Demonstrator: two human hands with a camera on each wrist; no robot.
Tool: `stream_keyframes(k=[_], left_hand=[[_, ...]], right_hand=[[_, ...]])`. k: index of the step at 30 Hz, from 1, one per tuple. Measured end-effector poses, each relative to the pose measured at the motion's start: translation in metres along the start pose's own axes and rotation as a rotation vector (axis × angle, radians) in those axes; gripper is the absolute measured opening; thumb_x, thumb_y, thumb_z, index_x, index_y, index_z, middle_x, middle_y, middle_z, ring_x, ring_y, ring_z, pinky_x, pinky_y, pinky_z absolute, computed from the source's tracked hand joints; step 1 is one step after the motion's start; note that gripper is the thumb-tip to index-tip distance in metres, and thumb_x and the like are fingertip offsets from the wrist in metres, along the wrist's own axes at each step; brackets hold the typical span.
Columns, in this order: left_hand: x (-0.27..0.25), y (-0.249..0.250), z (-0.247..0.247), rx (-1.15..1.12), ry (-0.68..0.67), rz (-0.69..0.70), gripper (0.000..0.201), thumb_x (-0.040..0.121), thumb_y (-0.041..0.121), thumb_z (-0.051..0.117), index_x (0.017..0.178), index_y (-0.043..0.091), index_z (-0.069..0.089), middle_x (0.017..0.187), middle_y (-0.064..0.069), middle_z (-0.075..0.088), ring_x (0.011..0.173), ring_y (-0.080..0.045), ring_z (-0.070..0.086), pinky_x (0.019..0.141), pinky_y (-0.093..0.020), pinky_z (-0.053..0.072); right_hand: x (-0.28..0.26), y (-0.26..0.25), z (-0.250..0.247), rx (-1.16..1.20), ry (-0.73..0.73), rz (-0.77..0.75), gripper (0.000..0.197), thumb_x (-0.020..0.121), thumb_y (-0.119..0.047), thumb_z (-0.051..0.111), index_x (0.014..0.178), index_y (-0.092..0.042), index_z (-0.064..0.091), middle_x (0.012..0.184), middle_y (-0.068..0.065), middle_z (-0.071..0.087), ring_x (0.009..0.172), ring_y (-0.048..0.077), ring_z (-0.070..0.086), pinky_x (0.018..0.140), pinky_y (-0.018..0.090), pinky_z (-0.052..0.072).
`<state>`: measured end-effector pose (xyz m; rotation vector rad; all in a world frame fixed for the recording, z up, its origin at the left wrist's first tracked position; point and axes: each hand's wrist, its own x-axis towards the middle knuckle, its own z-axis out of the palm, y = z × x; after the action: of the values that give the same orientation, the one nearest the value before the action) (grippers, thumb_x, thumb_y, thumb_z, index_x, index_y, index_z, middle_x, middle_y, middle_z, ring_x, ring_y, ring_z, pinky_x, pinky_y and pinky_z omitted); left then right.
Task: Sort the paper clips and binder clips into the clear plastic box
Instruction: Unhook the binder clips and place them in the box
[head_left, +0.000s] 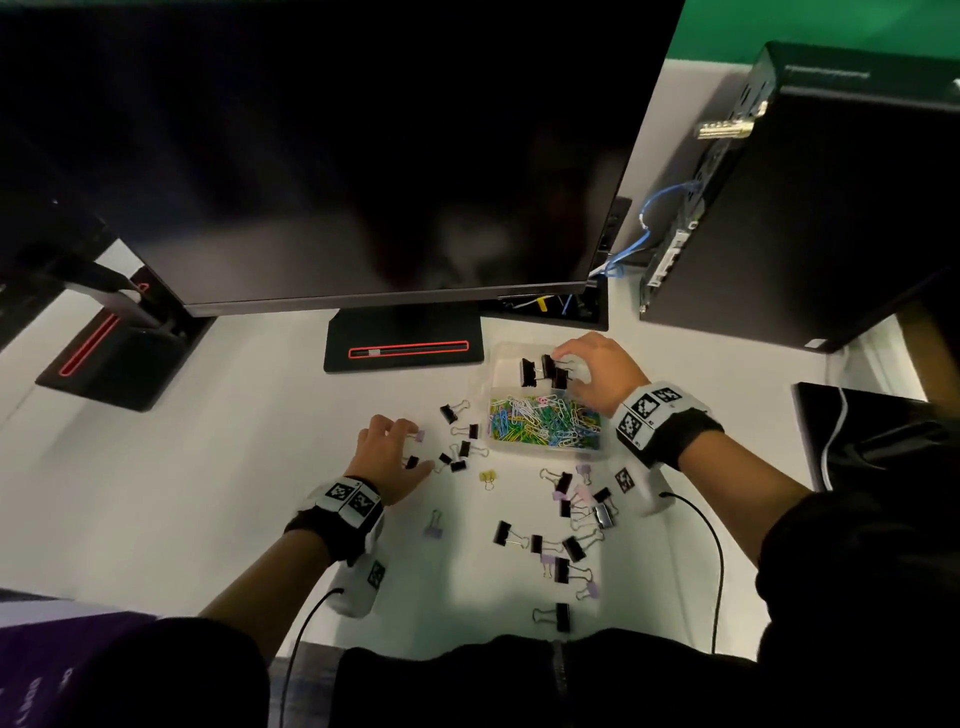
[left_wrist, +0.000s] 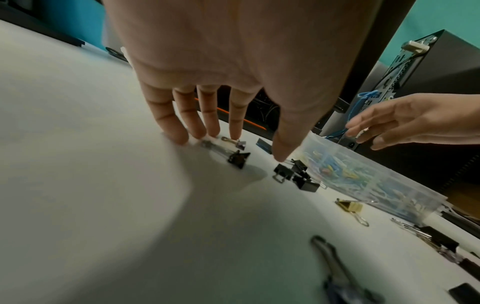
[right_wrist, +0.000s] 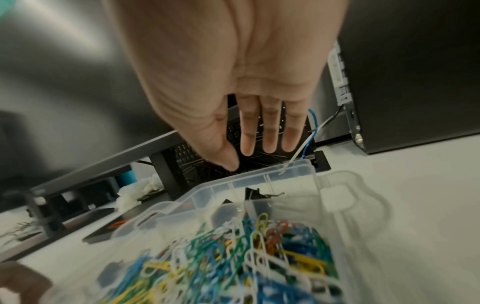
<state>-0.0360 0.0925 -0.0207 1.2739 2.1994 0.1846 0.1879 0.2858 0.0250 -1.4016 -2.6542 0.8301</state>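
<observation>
Binder clips (head_left: 558, 525) lower centre, loose | my left hand (head_left: 390, 457) nearer, fingers spread, touching small lilac clip (head_left: 420, 435) | right hand (head_left: 597, 371) fingers straight, empty, over clear plastic box (head_left: 545, 449)

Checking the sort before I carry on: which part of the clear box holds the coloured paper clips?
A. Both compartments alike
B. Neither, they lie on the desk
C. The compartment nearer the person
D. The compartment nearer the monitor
C: the coloured paper clips fill the near compartment of the clear box, while the far one holds only black binder clips.
</observation>
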Motion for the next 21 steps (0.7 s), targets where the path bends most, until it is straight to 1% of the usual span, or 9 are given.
stream_keyframes(k=[3, 6, 8, 9, 11, 13, 14, 17, 21], left_hand=[[0.002, 0.003, 0.003, -0.028, -0.024, 0.032, 0.056, 0.081, 0.035, 0.065, 0.129, 0.016, 0.042, 0.135, -0.013, 0.036, 0.125, -0.033, 0.039, 0.106, -0.040, 0.035], [0.006, 0.006, 0.004, -0.036, -0.029, 0.044, 0.067, 0.080, 0.036, 0.067, 0.136, 0.016, 0.035, 0.135, -0.014, 0.037, 0.125, -0.032, 0.040, 0.106, -0.040, 0.036], [0.010, 0.009, 0.004, -0.003, -0.014, 0.045, 0.074, 0.080, 0.039, 0.066, 0.140, 0.017, 0.029, 0.138, -0.014, 0.035, 0.128, -0.032, 0.037, 0.107, -0.042, 0.036], [0.013, 0.010, 0.004, 0.033, -0.007, 0.044, 0.077, 0.080, 0.041, 0.065, 0.142, 0.018, 0.025, 0.141, -0.013, 0.033, 0.130, -0.033, 0.034, 0.108, -0.044, 0.035], [0.020, 0.014, 0.004, 0.126, -0.010, 0.067, 0.083, 0.081, 0.046, 0.062, 0.146, 0.022, 0.017, 0.150, -0.009, 0.025, 0.135, -0.032, 0.028, 0.108, -0.049, 0.034], [0.028, 0.020, 0.006, 0.172, -0.035, 0.118, 0.083, 0.084, 0.048, 0.058, 0.147, 0.025, 0.010, 0.156, -0.002, 0.016, 0.140, -0.031, 0.022, 0.110, -0.052, 0.031], [0.031, 0.023, 0.009, 0.186, -0.051, 0.147, 0.079, 0.086, 0.046, 0.055, 0.148, 0.027, 0.009, 0.157, 0.000, 0.014, 0.142, -0.030, 0.019, 0.112, -0.052, 0.029], [0.033, 0.031, 0.018, 0.259, -0.096, 0.208, 0.061, 0.093, 0.039, 0.045, 0.146, 0.029, 0.017, 0.157, 0.006, 0.014, 0.144, -0.028, 0.013, 0.114, -0.055, 0.024], [0.018, 0.033, 0.033, 0.256, -0.063, 0.266, 0.050, 0.093, 0.030, 0.042, 0.141, 0.028, 0.030, 0.156, 0.007, 0.019, 0.143, -0.027, 0.017, 0.114, -0.054, 0.024]], right_hand=[[-0.039, 0.005, 0.001, 0.020, -0.010, -0.020, 0.025, 0.079, 0.000, 0.057, 0.095, -0.019, 0.062, 0.105, 0.006, 0.057, 0.101, 0.022, 0.053, 0.089, 0.032, 0.045], [-0.079, 0.013, 0.008, 0.014, -0.113, 0.037, 0.028, 0.075, 0.007, 0.050, 0.073, -0.019, 0.061, 0.091, 0.001, 0.060, 0.090, 0.021, 0.058, 0.078, 0.028, 0.045], [-0.100, 0.022, 0.018, -0.001, -0.145, 0.101, 0.031, 0.072, 0.007, 0.045, 0.070, -0.020, 0.060, 0.089, 0.002, 0.060, 0.090, 0.023, 0.059, 0.076, 0.027, 0.044], [-0.107, 0.026, 0.024, -0.003, -0.142, 0.126, 0.031, 0.072, 0.006, 0.045, 0.075, -0.019, 0.062, 0.093, 0.004, 0.059, 0.093, 0.025, 0.058, 0.076, 0.027, 0.044], [-0.119, 0.030, 0.041, -0.003, -0.142, 0.167, 0.033, 0.076, 0.000, 0.050, 0.103, -0.015, 0.062, 0.109, 0.009, 0.055, 0.104, 0.028, 0.054, 0.086, 0.031, 0.046], [-0.127, 0.030, 0.058, 0.001, -0.172, 0.197, 0.048, 0.081, -0.011, 0.056, 0.129, -0.017, 0.048, 0.125, 0.011, 0.046, 0.116, 0.028, 0.046, 0.098, 0.034, 0.041], [-0.130, 0.028, 0.065, -0.005, -0.175, 0.189, 0.054, 0.083, -0.015, 0.055, 0.135, -0.019, 0.041, 0.130, 0.010, 0.041, 0.119, 0.028, 0.042, 0.101, 0.035, 0.039], [-0.133, 0.019, 0.081, -0.022, -0.144, 0.107, 0.056, 0.084, -0.013, 0.052, 0.138, -0.019, 0.036, 0.137, 0.010, 0.034, 0.123, 0.029, 0.037, 0.104, 0.033, 0.034], [-0.136, 0.017, 0.089, -0.004, -0.157, 0.052, 0.050, 0.084, -0.009, 0.050, 0.133, -0.019, 0.046, 0.136, 0.010, 0.037, 0.123, 0.029, 0.036, 0.105, 0.028, 0.029]])
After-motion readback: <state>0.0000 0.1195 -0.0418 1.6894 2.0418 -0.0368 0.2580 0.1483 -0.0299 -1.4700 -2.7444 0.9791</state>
